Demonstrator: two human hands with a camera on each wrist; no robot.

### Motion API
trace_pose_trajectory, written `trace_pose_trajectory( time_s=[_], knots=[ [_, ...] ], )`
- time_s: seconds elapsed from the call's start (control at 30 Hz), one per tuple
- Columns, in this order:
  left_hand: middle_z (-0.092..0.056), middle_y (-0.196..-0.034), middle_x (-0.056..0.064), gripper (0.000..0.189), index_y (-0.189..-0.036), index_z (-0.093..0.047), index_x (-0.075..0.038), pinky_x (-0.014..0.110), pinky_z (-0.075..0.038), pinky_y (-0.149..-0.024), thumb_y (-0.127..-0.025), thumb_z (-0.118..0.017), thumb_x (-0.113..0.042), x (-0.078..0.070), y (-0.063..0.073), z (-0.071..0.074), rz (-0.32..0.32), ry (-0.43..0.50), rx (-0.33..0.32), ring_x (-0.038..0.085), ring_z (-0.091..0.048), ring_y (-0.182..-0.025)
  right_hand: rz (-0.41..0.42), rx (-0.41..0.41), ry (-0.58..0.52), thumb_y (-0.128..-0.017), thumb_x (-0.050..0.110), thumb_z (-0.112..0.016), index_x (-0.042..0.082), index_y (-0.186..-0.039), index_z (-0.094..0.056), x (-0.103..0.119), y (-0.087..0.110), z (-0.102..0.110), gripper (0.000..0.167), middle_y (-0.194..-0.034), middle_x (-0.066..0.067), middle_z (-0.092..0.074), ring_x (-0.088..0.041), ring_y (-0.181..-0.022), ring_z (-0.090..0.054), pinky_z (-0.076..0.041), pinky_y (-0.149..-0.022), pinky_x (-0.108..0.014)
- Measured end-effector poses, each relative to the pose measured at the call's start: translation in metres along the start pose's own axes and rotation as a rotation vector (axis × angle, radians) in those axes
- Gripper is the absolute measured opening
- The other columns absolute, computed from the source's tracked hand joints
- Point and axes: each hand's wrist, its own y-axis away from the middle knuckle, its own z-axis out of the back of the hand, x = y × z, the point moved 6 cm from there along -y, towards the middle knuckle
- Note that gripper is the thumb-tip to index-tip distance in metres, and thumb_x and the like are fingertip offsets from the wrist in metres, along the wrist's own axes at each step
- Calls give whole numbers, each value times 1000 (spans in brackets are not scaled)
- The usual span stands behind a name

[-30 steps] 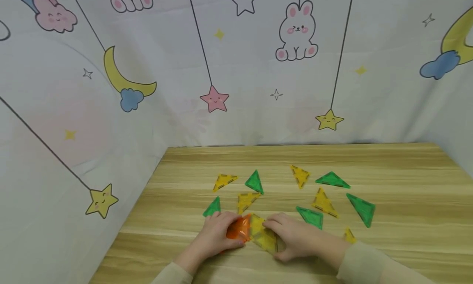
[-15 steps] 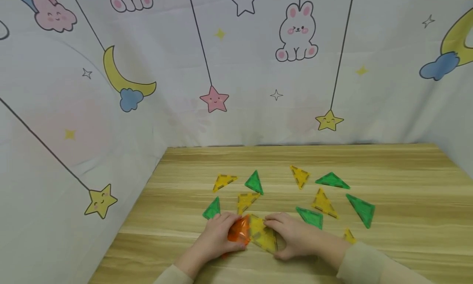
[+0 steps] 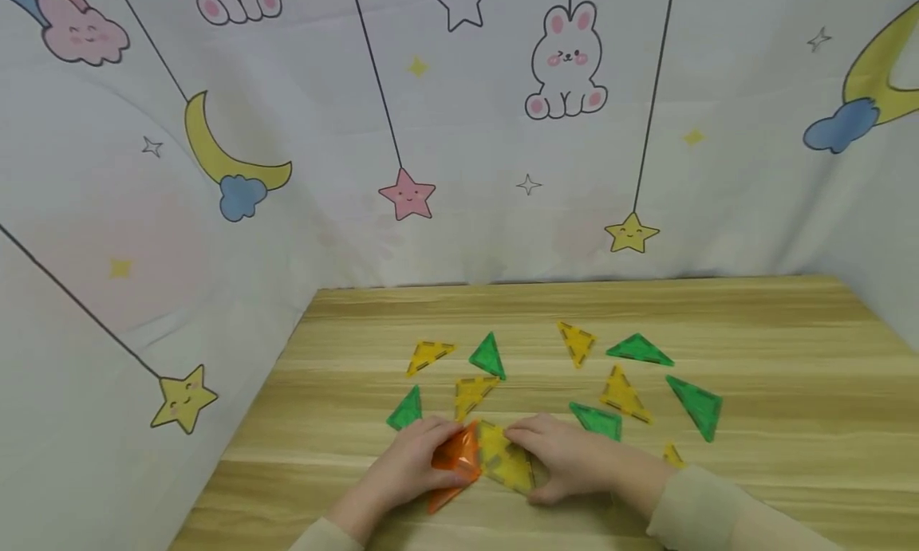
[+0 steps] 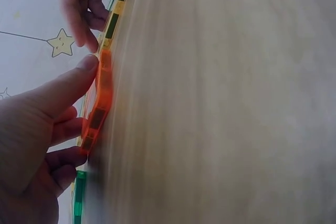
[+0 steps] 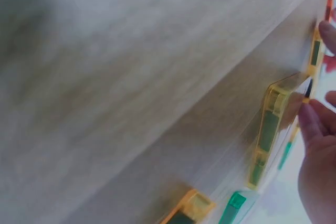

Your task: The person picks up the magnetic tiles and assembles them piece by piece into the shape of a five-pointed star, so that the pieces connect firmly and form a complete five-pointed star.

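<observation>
In the head view my left hand (image 3: 416, 459) holds an orange translucent magnetic tile (image 3: 465, 449) between thumb and fingers. A second orange corner pokes out below the thumb. Against its right side lies a yellow magnetic tile (image 3: 502, 459), its edges touching or nearly touching the orange. My right hand (image 3: 574, 459) grips the yellow piece by its right side, thumb at the lower corner. From the left wrist, the orange tile (image 4: 102, 95) looks bent along its edge, with part raised. Seen from the right wrist, a yellow tile (image 5: 268, 135) stands tilted beside the right hand (image 5: 323, 150).
Loose triangular tiles lie spread on the wooden table (image 3: 790, 360): a green triangle (image 3: 407, 408) left of the hands, a yellow triangle (image 3: 475, 395) just beyond them, a green triangle (image 3: 597, 421) behind the right wrist, and several farther back. A patterned cloth (image 3: 467, 240) hangs behind.
The whole view has shifted slightly left. More of the lower orange corner shows below my left thumb. My right hand keeps its grip on the yellow tile, nearly still.
</observation>
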Motion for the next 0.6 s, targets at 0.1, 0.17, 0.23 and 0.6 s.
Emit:
trace_pose_trajectory(
  time_s=[0.1, 0.17, 0.23, 0.6],
  knots=[
    [-60, -115, 2, 65, -125, -59, -6, 40, -42, -90, -76, -74, -46, 0, -1, 1, 6, -8, 11, 20, -54, -105, 5, 3, -3, -78, 38, -73, 2, -137, -44, 2, -1, 0, 75, -138, -10, -44, -24, -126, -41, -36, -101, -38],
    [-60, -115, 2, 66, -125, -59, -6, 40, -43, -90, -76, -75, -46, 0, -2, 1, 7, -9, 13, 20, -55, -104, -2, 2, -12, -78, 38, -73, 2, -137, -43, 1, 0, 1, 76, -138, -10, -44, -24, -126, -40, -36, -101, -38],
    [-60, -115, 2, 66, -125, -59, -6, 40, -43, -90, -76, -74, -46, 0, -2, 1, 7, -3, 15, 20, -54, -104, -15, 0, -21, -78, 39, -73, 2, -138, -43, -2, 1, 1, 77, -139, -9, -43, -24, -126, -40, -36, -101, -37],
    [-59, -113, 3, 68, -124, -58, -5, 40, -44, -87, -75, -75, -48, 3, 4, 3, 21, 3, 16, 21, -55, -101, -75, -1, -34, -76, 44, -73, 6, -138, -44, -6, 3, 0, 78, -135, -8, -47, -25, -124, -43, -36, -100, -40]
  ],
)
